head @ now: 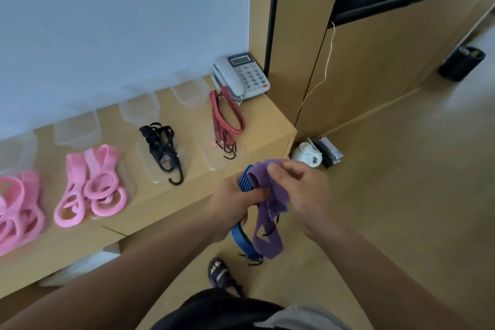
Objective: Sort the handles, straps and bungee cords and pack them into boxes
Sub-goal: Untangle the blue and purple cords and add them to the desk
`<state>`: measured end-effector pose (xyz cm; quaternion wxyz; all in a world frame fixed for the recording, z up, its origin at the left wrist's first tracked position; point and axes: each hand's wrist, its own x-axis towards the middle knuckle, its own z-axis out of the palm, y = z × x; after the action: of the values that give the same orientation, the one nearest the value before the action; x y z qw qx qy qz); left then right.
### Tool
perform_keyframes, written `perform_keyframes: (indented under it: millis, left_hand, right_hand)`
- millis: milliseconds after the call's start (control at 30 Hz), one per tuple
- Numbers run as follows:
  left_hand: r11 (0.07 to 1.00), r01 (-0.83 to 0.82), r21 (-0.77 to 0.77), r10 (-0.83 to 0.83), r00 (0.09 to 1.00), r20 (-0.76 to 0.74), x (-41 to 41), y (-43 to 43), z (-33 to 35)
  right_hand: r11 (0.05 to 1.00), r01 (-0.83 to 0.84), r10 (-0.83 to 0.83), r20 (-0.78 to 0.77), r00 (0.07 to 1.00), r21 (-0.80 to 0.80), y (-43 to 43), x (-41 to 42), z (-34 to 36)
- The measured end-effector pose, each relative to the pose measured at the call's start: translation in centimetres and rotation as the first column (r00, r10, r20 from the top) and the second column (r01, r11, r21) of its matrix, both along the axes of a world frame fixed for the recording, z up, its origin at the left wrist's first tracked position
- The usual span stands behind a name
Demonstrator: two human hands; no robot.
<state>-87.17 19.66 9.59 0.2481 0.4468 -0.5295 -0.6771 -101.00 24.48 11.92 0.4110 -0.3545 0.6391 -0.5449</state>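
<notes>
My left hand grips a bundle of blue striped bungee cords in the air off the counter's front right corner. My right hand pinches the top of purple striped cords in the same bundle. Small dark hooks dangle below. On the wooden counter lie red striped bungee cords on a clear lid, a black cord tangle on another lid, and pink looped handles in two piles, the second at the far left.
Several clear plastic boxes stand in a row along the pale wall. A grey desk phone sits at the counter's right end. On the floor are a white device, a dark bin and my sandalled foot.
</notes>
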Motion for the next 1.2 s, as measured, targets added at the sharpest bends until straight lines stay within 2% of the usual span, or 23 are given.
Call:
perform_keyframes:
  millis: [133, 200, 267, 300, 367, 400, 467, 633, 733, 833, 900, 1033, 1133, 1200]
  left_hand:
    - [0.993, 0.121, 0.017, -0.116, 0.978, -0.171, 0.1, -2.9, 0.8]
    - [0.993, 0.120, -0.001, -0.119, 0.977, -0.179, 0.0, -4.6, 1.2]
    - [0.999, 0.020, 0.037, -0.013, 0.985, -0.169, -0.2, -6.4, 1.2]
    - [0.995, -0.043, 0.094, 0.061, 0.980, -0.191, -0.1, -7.3, 1.1]
    - [0.962, -0.141, 0.235, 0.200, 0.948, -0.249, 0.2, -9.1, 1.1]
    - [0.944, -0.167, 0.286, 0.244, 0.934, -0.261, 0.4, -9.9, 1.0]
    - [0.917, -0.178, 0.357, 0.289, 0.914, -0.285, 0.6, -11.2, 0.8]
    - [0.893, -0.284, 0.349, 0.340, 0.934, -0.111, -0.3, -13.1, -0.1]
    - [0.895, -0.311, 0.319, 0.340, 0.940, -0.038, -0.3, -14.0, -0.9]
    - [0.884, -0.372, 0.283, 0.384, 0.923, 0.014, -0.3, -15.0, -0.6]
    - [0.834, -0.457, 0.308, 0.469, 0.882, 0.038, -0.7, -15.9, -0.4]
    - [0.793, -0.549, 0.264, 0.515, 0.836, 0.191, -0.7, -16.0, -0.1]
    - [0.782, -0.547, 0.297, 0.526, 0.836, 0.155, -1.0, -15.2, 0.0]
    - [0.793, -0.533, 0.296, 0.511, 0.846, 0.155, -1.9, -15.0, 0.2]
  right_hand:
    - [0.999, -0.032, 0.024, 0.246, 0.969, 0.026, -4.6, 0.4, 0.8]
    - [0.997, -0.054, 0.040, 0.250, 0.967, 0.050, -6.9, 0.5, 0.9]
    - [0.996, -0.067, 0.052, 0.249, 0.967, 0.052, -8.9, 0.6, 0.6]
    - [0.997, -0.050, 0.038, 0.216, 0.976, 0.052, -9.6, 0.4, 0.2]
    - [0.996, -0.039, 0.038, 0.020, 0.999, 0.086, -10.3, -0.2, -1.0]
    - [0.989, -0.089, 0.096, -0.058, 0.994, 0.120, -10.5, -0.4, -1.6]
    - [0.957, -0.223, 0.240, -0.072, 0.968, 0.186, -10.8, -0.2, -2.7]
    - [0.923, -0.249, 0.297, -0.130, 0.946, 0.295, -13.5, 0.7, -3.8]
    - [0.900, -0.269, 0.354, -0.216, 0.910, 0.343, -15.1, 0.5, -4.1]
    - [0.895, -0.310, 0.398, -0.259, 0.880, 0.321, -17.8, -0.4, -4.1]
    - [0.886, -0.340, 0.430, -0.279, 0.859, 0.317, -19.8, -1.0, -4.2]
    - [0.916, -0.311, 0.371, -0.238, 0.898, 0.252, -23.4, -2.2, -4.4]
    - [0.926, -0.292, 0.337, -0.177, 0.925, 0.238, -27.9, -3.1, -5.2]
    - [0.922, -0.294, 0.347, -0.199, 0.917, 0.252, -31.2, -3.1, -6.3]
